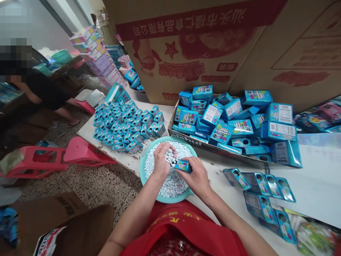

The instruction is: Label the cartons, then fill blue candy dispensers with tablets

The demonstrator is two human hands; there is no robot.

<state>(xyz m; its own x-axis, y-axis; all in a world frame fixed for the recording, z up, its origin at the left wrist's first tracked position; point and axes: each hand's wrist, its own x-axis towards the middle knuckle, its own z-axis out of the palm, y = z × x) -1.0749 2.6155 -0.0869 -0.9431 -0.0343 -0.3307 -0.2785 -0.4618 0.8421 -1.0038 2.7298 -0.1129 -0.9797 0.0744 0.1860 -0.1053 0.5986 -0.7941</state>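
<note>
My left hand (162,160) is cupped around a small heap of white candies (169,156), its fingers curled over the basin. Beside it, my right hand (197,175) grips a small blue candy box (182,165) lying on its side. The box's near end meets the candies at my left palm; its opening is mostly hidden. Beneath both hands sits a pale turquoise basin (142,174) holding many loose white pieces. To the left, several small blue boxes (128,122) stand packed together, dark round holes showing on their tops.
A low carton (202,144) heaped with blue boxes borders the basin on the right. More boxes (262,188) lie at the table's right. A large brown carton (197,53) rises behind. Pink stools (82,153) stand left, and another person (50,89) is farther off.
</note>
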